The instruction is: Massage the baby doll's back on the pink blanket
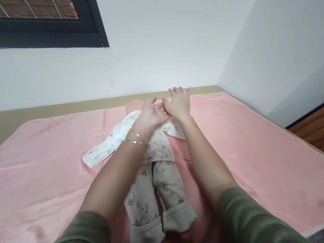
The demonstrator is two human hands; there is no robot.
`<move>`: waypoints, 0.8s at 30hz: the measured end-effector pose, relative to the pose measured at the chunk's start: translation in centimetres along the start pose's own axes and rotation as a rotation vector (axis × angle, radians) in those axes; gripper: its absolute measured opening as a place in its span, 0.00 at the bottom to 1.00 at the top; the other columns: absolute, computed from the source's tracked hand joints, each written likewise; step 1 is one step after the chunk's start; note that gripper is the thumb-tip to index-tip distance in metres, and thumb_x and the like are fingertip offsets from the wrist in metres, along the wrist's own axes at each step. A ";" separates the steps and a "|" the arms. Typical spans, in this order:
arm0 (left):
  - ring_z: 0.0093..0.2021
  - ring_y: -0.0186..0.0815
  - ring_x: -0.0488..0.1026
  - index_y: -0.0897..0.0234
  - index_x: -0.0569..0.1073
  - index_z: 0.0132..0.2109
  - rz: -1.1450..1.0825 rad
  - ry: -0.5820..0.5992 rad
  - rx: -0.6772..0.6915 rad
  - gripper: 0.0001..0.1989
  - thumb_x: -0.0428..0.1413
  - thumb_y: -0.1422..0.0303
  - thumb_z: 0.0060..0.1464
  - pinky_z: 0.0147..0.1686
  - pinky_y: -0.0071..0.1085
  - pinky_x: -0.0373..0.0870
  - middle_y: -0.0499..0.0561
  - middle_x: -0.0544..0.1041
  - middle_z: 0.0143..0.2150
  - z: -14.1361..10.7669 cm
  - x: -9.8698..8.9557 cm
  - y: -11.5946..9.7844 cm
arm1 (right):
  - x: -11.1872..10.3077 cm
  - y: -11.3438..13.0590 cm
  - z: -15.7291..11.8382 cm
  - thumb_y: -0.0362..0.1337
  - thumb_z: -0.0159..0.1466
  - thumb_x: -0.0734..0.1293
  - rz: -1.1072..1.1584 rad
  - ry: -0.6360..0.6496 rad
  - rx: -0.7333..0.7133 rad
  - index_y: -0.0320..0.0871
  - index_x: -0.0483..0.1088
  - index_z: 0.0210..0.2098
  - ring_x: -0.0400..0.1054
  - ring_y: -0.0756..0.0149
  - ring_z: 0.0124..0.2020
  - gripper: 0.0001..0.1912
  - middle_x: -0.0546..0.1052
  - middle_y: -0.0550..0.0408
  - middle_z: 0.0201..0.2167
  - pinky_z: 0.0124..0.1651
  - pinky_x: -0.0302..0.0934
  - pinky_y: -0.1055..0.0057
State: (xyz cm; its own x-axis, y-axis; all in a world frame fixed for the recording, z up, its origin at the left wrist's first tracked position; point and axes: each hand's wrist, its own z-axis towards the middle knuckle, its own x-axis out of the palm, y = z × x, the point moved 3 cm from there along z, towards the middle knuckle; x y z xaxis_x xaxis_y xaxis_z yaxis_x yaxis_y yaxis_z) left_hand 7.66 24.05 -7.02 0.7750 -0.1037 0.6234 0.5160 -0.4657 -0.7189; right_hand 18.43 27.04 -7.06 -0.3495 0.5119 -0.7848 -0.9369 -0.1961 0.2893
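I held my left hand (pixel 154 115) open and right hand (pixel 180 104) spread near the doll (pixel 161 149), presumably cushioned by the blanket (pixel 241 151).

White walls (pixel 164 39) around a dark-framed window (pixel 92 24), brickwork (pixel 61 6) beyond.

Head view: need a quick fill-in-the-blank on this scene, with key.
The printed clothes lie on a ____ sheet.
The bracelet is on the person's ____ wrist.
The person's sleeves are ____.
The window frame is in the view's ____ corner.

Missing words: pink; left; green; upper left.
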 end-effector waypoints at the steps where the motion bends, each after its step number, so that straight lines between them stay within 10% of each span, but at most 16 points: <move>1: 0.56 0.48 0.79 0.70 0.68 0.63 -0.001 -0.007 0.001 0.28 0.39 0.59 0.67 0.57 0.46 0.77 0.66 0.80 0.53 -1.1 -0.5 0.0 | 0.1 0.0 0.0 0.45 0.68 0.60 -0.007 -0.012 0.000 0.34 0.70 0.64 0.54 0.42 0.72 0.31 0.70 0.38 0.67 0.76 0.30 0.35; 10: 0.65 0.46 0.73 0.65 0.67 0.66 0.103 -0.080 0.179 0.26 0.43 0.62 0.65 0.64 0.44 0.73 0.64 0.75 0.62 -10.7 -2.3 -1.9 | 0.6 0.4 -0.2 0.45 0.67 0.60 -0.066 -0.036 -0.008 0.34 0.72 0.61 0.52 0.40 0.73 0.29 0.68 0.36 0.68 0.76 0.33 0.35; 19: 0.68 0.49 0.69 0.64 0.67 0.65 0.048 -0.001 0.227 0.25 0.44 0.63 0.65 0.65 0.49 0.71 0.63 0.75 0.62 -13.6 -1.6 -2.3 | -2.5 1.3 -0.1 0.47 0.67 0.63 -0.024 0.208 0.205 0.39 0.65 0.67 0.40 0.33 0.77 0.33 0.49 0.37 0.77 0.71 0.31 0.22; 24: 0.70 0.52 0.66 0.61 0.66 0.66 0.138 -0.021 0.260 0.26 0.39 0.57 0.69 0.64 0.52 0.71 0.61 0.74 0.62 -15.0 -1.2 -2.8 | -7.2 7.9 -4.1 0.49 0.75 0.52 0.238 0.107 -0.065 0.51 0.55 0.74 0.47 0.46 0.77 0.30 0.53 0.52 0.77 0.76 0.43 0.37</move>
State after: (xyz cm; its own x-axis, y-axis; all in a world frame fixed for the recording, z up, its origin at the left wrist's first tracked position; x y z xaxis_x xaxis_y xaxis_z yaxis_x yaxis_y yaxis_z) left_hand -0.16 12.30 -1.14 0.8501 -0.1314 0.5099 0.4795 -0.2073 -0.8527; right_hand 13.57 18.40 -1.41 -0.5541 0.3538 -0.7535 -0.8249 -0.3555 0.4396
